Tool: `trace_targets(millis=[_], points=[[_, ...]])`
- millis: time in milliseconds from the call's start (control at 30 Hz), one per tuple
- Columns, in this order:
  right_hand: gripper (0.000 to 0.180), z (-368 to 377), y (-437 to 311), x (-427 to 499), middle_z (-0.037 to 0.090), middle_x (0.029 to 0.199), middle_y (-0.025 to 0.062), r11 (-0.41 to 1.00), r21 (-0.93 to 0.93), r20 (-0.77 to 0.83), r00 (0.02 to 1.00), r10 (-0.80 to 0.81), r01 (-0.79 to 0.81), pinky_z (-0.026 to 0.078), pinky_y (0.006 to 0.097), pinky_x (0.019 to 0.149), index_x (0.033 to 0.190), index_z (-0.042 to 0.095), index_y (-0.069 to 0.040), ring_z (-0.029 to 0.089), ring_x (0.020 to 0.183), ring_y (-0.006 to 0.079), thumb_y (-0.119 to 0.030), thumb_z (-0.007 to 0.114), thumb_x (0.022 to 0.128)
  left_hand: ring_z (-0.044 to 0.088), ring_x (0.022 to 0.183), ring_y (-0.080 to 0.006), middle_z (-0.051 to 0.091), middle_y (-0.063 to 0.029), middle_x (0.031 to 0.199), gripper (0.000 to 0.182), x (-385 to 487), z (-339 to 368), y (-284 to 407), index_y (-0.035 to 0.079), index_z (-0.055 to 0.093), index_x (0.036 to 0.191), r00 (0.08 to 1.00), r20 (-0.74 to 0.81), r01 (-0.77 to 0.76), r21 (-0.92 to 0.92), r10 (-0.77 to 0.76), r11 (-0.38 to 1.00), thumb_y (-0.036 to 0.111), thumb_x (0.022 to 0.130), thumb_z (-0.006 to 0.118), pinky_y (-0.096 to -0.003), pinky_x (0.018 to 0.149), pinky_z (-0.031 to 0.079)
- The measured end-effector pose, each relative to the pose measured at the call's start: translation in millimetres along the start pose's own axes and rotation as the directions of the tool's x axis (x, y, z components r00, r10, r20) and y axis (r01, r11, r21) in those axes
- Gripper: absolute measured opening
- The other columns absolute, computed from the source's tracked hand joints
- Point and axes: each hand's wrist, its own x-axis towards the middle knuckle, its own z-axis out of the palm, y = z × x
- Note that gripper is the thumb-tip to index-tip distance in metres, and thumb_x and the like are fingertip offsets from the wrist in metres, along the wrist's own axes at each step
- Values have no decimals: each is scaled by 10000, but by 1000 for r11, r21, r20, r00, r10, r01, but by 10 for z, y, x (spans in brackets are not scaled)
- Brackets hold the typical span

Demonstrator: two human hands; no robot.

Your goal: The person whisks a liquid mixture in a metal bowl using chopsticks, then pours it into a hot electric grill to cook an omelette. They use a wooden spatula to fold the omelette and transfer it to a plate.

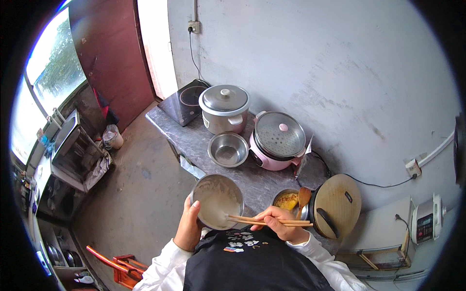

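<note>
My left hand [190, 225] grips the rim and side of a metal mixing bowl [238, 185], tilted towards me near the table's front edge. Pale, creamy batter [214, 205] coats its inside. In my right hand [278, 222] is a pair of wooden chopsticks [251, 220], their tips dipped in the batter. Just beyond my right hand stands a metal bowl [273, 199] holding a yellow, browned piece of cooked food [287, 200]. A wooden spatula [304, 198] leans in that same bowl.
On the table [244, 178] stand an empty steel basin [228, 151], a lidded rice cooker [224, 109], a pink electric pot [275, 163] and an induction cooktop [182, 103]. To the right is a round electric griddle with raised lid [340, 203]. A wooden chair [127, 269] stands lower left.
</note>
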Motion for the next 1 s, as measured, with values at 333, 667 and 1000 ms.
trace_targets(millis=[333, 667, 1000], points=[[285, -309, -326, 122, 662, 1025, 194, 944, -266, 49, 981, -189, 195, 524, 341, 865, 1045, 559, 57, 670, 951, 249, -213, 479, 1001, 438, 1257, -243, 427, -125, 1374, 628, -17, 75, 53, 57, 271, 1431, 994, 101, -43, 40, 38, 998, 350, 932, 516, -388, 1009, 412], [344, 25, 41, -48, 671, 1002, 192, 994, 109, 18, 1000, 10, -12, 519, 285, 849, 1073, 528, 47, 665, 941, 194, -271, 406, 1028, 477, 1220, -252, 442, -116, 1350, 614, -60, -1, 21, 85, 271, 1435, 999, -20, 33, 14, -33, 999, 363, 940, 506, -400, 909, 494], [296, -154, -286, 165, 661, 1056, 161, 954, -215, 65, 978, -198, 207, 497, 311, 872, 1091, 553, 24, 645, 979, 190, -249, 475, 1005, 484, 1208, -246, 445, -112, 1352, 606, -76, 4, 60, 82, 278, 1430, 998, 46, -46, 4, 46, 999, 351, 940, 511, -392, 936, 473]])
